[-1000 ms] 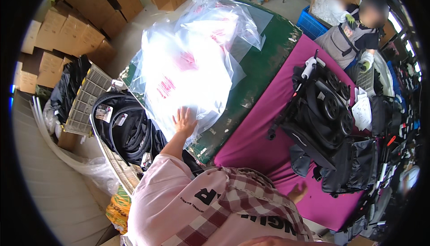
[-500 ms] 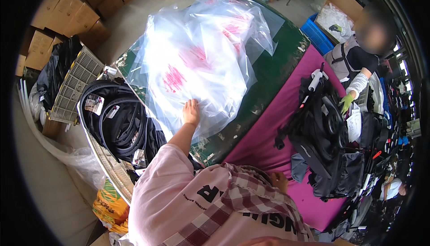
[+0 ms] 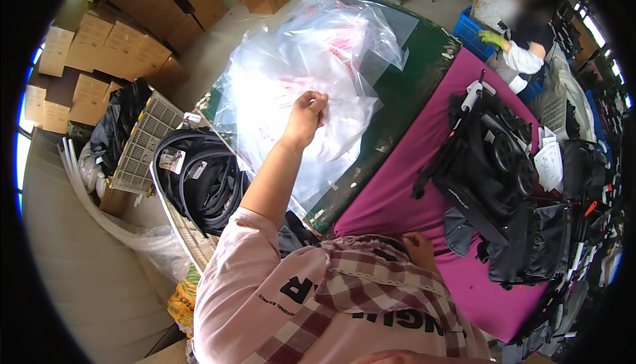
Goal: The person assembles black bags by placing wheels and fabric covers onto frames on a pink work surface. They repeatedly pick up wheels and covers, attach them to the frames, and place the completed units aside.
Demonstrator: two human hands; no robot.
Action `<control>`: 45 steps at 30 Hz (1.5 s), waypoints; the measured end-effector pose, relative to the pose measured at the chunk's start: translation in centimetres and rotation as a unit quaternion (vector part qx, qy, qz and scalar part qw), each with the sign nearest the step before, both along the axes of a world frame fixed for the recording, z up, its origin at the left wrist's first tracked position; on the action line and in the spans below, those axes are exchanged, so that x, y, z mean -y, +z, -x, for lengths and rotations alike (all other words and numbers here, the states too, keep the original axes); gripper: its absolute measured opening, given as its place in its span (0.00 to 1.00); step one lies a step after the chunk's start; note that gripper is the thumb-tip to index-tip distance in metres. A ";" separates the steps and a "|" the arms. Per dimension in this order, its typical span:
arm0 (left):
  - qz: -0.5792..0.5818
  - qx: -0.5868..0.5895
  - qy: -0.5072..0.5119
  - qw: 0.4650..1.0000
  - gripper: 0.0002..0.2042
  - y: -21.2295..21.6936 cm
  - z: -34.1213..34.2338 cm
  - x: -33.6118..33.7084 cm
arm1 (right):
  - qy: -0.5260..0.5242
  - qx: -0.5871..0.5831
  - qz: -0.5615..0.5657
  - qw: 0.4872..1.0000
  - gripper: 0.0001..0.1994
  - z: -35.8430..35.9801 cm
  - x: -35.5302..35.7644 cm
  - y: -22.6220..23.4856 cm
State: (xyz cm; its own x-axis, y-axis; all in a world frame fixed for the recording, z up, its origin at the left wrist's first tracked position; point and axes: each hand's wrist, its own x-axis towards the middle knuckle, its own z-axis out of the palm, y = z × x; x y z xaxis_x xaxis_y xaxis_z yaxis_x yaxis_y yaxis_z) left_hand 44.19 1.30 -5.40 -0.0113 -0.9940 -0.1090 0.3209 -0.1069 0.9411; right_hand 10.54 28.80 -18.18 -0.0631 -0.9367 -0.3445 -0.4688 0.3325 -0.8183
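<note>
So the left hand (image 3: 307,115) is over the clear plastic bags (image 3: 262,96), fingers curled in; can't tell if they're pinching any plastic. The pile sits on the green table (image 3: 407,96), reaching its left edge, with a strip of green top showing along the right. Right hand (image 3: 419,248) is by the pink cloth's (image 3: 381,202) near edge, fingers bent, grip unclear. Folded stroller (image 3: 487,158) sits further right.

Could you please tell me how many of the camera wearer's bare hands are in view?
2. The left hand is over the clear plastic bags; the right hand is beside the checked apron, near the magenta cloth.
</note>
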 end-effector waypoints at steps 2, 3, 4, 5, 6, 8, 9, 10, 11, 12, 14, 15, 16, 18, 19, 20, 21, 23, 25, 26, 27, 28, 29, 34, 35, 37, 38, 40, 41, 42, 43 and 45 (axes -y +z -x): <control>0.007 -0.005 0.010 1.000 0.05 1.0 2.5 -1.7 | 0.073 0.164 -0.035 0.983 0.26 -1.1 1.4 -1.1; 0.006 0.005 0.018 1.000 0.05 0.8 3.9 -3.0 | 0.132 0.186 -0.030 0.973 0.32 -2.4 2.4 0.2; 0.004 0.001 0.006 1.000 0.05 -0.1 6.4 -4.0 | 0.170 0.196 -0.024 0.965 0.38 -3.5 3.3 1.9; 0.031 -0.006 -0.008 0.999 0.04 -1.4 8.0 -5.6 | 0.187 0.245 -0.015 0.951 0.38 -4.7 4.2 2.1; 0.004 0.025 -0.017 1.000 0.04 -2.2 9.6 -7.0 | 0.199 0.290 -0.005 0.936 0.39 -5.8 4.7 2.1; -0.045 0.026 -0.037 0.998 0.04 -3.2 11.8 -9.5 | 0.106 0.346 0.082 0.929 0.31 -8.2 5.8 -1.6; -0.043 0.051 -0.045 0.997 0.04 -3.9 11.8 -10.5 | 0.040 0.373 0.039 0.926 0.26 -8.5 6.9 -1.8; -0.040 0.073 -0.054 0.995 0.05 -4.7 11.6 -11.3 | -0.027 0.395 -0.003 0.918 0.21 -8.5 8.3 -1.6; -0.034 0.093 -0.065 0.993 0.06 -5.6 11.3 -11.9 | -0.096 0.413 -0.042 0.905 0.17 -8.2 9.1 -1.7; 0.011 0.183 -0.075 0.980 0.09 -6.3 10.5 -12.2 | -0.101 0.406 -0.021 0.908 0.13 -7.6 9.3 -2.2; 0.058 0.320 -0.066 0.943 0.09 -8.2 8.8 -12.8 | -0.110 0.390 0.022 0.914 0.09 -6.0 9.3 -2.7; 0.043 0.334 -0.068 0.939 0.13 -8.6 8.4 -13.4 | -0.144 0.387 0.023 0.911 0.07 -5.7 8.9 -2.5; 0.085 0.386 -0.092 0.914 0.13 -9.1 8.6 -14.2 | -0.132 0.371 0.031 0.919 0.08 -5.3 8.5 -2.3; 0.174 0.483 -0.132 0.848 0.15 -10.4 8.8 -15.8 | -0.104 0.339 0.053 0.934 0.08 -4.9 8.1 -1.7; 0.220 0.457 -0.163 0.846 0.18 -12.5 8.8 -16.6 | -0.091 0.300 0.059 0.948 0.09 -5.0 7.9 -1.5; 0.149 0.532 -0.198 0.810 0.17 -9.9 10.6 -17.6 | -0.075 0.274 0.070 0.956 0.09 -4.8 7.5 -1.0; 0.181 0.514 -0.198 0.814 0.14 -10.4 10.8 -17.6 | -0.050 0.249 0.081 0.964 0.10 -5.0 7.1 0.0; 0.196 0.466 -0.194 0.841 0.09 -11.0 10.9 -17.0 | -0.021 0.192 0.104 0.976 0.13 -4.8 6.4 0.9; 0.159 0.404 -0.186 0.882 0.05 -10.7 10.3 -15.2 | -0.043 0.200 0.135 0.969 0.15 -3.7 5.8 -0.3; 0.198 0.412 -0.139 0.878 0.02 -10.3 9.7 -14.3 | -0.051 0.204 0.150 0.966 0.15 -3.0 5.6 -0.7; 0.239 0.412 -0.100 0.874 0.02 -10.5 8.4 -13.2 | -0.080 0.174 0.124 0.974 0.18 -2.8 5.3 0.4; 0.263 0.411 -0.040 0.872 0.02 -10.6 6.8 -12.1 | -0.080 0.144 0.135 0.977 0.18 -2.0 4.9 0.4; 0.243 0.438 0.044 0.864 0.02 -10.9 4.8 -10.6 | -0.080 0.116 0.147 0.979 0.18 -0.9 4.5 0.3; 0.223 0.352 0.245 0.875 0.11 -4.7 -1.9 -7.3 | -0.110 0.086 0.198 0.970 0.16 1.9 3.0 1.3; 0.238 0.378 0.225 0.866 0.20 -3.9 -1.0 -8.0 | -0.129 0.118 0.190 0.966 0.15 1.7 2.9 1.6; 0.233 0.452 0.152 0.848 0.37 -6.3 2.1 -10.2 | -0.108 0.124 0.190 0.968 0.11 1.1 3.4 2.7; 0.210 0.498 0.093 0.836 0.45 -9.3 3.6 -11.7 | -0.073 0.184 0.181 0.964 0.11 0.2 3.6 3.1; 0.075 0.435 -0.079 0.894 0.51 -10.3 7.7 -15.1 | -0.013 0.293 0.162 0.942 0.09 -1.7 3.8 4.1; 0.027 0.422 -0.041 0.905 0.45 -11.5 8.5 -16.0 | 0.052 0.282 0.149 0.946 0.08 -2.5 3.6 4.8; -0.020 0.408 -0.001 0.913 0.38 -13.4 8.4 -15.9 | 0.131 0.263 0.210 0.932 0.07 -3.3 3.5 5.2; 0.036 0.498 0.025 0.866 0.29 -17.1 5.6 -14.8 | 0.180 0.203 0.204 0.940 0.06 -3.6 3.4 7.2; 0.203 0.663 0.069 0.717 0.06 -21.5 -3.0 -12.6 | 0.180 0.168 0.213 0.945 0.07 -2.4 3.4 8.6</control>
State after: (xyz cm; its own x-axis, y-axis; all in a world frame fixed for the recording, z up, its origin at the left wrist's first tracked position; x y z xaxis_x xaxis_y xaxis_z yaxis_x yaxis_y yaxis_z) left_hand 47.16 13.89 -26.93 -0.0640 -0.9285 0.3657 -0.9043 0.2090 0.3723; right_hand 12.98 25.38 -9.56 0.3328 -0.9346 0.1252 -0.1781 -0.1927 -0.9650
